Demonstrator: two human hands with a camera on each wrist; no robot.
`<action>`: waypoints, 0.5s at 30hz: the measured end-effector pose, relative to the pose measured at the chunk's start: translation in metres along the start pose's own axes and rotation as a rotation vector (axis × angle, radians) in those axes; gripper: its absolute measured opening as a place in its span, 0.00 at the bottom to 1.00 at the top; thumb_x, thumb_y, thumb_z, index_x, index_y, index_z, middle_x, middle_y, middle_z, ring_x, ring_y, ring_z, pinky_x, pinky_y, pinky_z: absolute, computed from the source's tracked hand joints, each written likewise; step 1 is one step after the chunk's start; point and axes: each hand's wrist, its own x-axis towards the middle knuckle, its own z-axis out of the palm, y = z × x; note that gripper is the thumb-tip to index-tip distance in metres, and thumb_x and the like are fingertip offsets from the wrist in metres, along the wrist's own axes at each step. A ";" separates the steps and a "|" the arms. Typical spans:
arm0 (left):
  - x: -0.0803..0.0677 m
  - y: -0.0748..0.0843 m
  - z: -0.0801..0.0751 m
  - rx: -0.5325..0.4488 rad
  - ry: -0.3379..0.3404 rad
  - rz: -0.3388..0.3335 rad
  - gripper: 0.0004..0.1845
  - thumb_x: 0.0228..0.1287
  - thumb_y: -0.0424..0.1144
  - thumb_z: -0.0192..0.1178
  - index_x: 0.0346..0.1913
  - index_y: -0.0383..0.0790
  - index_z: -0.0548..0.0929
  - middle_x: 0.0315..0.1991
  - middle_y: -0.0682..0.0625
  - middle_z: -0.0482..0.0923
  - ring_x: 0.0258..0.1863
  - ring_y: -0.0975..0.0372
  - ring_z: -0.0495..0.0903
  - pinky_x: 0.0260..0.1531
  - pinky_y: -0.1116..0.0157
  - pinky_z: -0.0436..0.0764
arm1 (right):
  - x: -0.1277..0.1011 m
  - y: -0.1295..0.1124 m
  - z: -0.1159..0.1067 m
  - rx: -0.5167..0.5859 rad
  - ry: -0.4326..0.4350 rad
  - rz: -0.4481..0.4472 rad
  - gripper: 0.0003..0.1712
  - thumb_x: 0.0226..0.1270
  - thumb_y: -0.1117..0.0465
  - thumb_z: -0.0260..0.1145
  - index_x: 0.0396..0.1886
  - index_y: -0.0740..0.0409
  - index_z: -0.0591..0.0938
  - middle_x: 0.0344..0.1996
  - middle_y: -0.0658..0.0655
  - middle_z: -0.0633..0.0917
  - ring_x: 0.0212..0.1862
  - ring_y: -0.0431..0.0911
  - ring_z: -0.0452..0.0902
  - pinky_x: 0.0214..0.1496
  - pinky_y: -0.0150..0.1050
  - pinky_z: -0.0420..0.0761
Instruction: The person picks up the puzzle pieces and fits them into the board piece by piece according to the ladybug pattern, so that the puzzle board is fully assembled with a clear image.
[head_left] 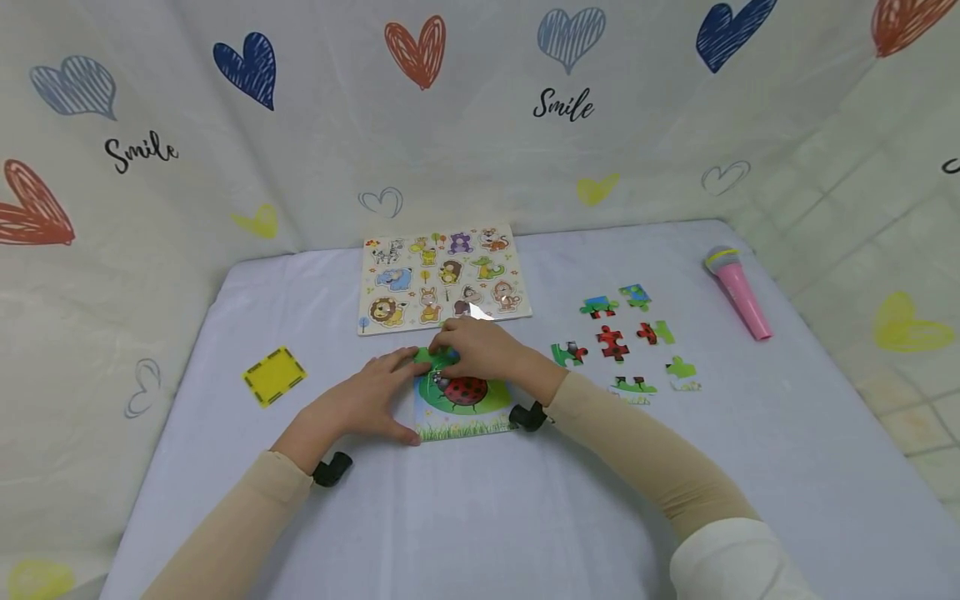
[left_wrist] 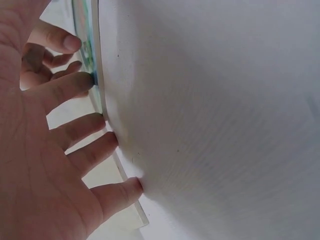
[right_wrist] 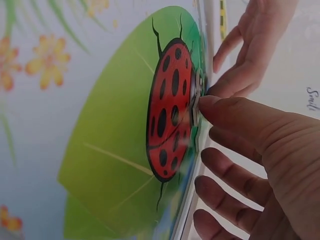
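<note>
Evidently a green piece (head_left: pixel 435 357) is being seated at the top edge of the ladybird puzzle board (head_left: pixel 462 407), centre frame. The right hand (head_left: pixel 480 347) presses it with near-straight fingers; the left hand (head_left: pixel 372 400), fingers spread, steadies the board's left edge. Next comes pressing it flush, I judge. Loose pieces (head_left: pixel 612 342) lie to the right on the lilac tablecloth (head_left: pixel 480 517); an animal puzzle (head_left: pixel 442 279) sits beyond, before the heart-printed backdrop (head_left: pixel 480 108).

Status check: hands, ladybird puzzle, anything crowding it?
Left hand flat, bracing the ladybird jigsaw board. Right hand pressing a green piece at its top edge. Loose pieces lie right, clear.
</note>
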 end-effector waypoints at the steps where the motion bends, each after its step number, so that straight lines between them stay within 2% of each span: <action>1: 0.001 0.000 0.000 0.003 -0.003 -0.001 0.59 0.45 0.65 0.80 0.80 0.52 0.64 0.83 0.42 0.51 0.78 0.39 0.57 0.72 0.39 0.67 | -0.001 0.000 -0.001 0.001 0.001 -0.002 0.22 0.66 0.44 0.75 0.58 0.42 0.87 0.53 0.46 0.84 0.57 0.44 0.79 0.57 0.41 0.82; 9: 0.002 0.000 0.000 0.008 -0.021 -0.007 0.59 0.45 0.67 0.79 0.80 0.53 0.63 0.83 0.43 0.50 0.79 0.39 0.55 0.74 0.37 0.62 | -0.008 0.004 -0.009 0.014 -0.003 0.001 0.22 0.68 0.48 0.74 0.59 0.45 0.86 0.56 0.48 0.84 0.60 0.45 0.79 0.62 0.42 0.81; 15: 0.002 0.001 0.000 0.011 -0.021 -0.007 0.59 0.45 0.66 0.79 0.80 0.52 0.64 0.83 0.43 0.50 0.79 0.38 0.56 0.73 0.36 0.64 | -0.012 0.012 -0.012 0.017 -0.007 0.030 0.22 0.68 0.49 0.73 0.60 0.44 0.86 0.56 0.51 0.85 0.57 0.46 0.81 0.58 0.43 0.82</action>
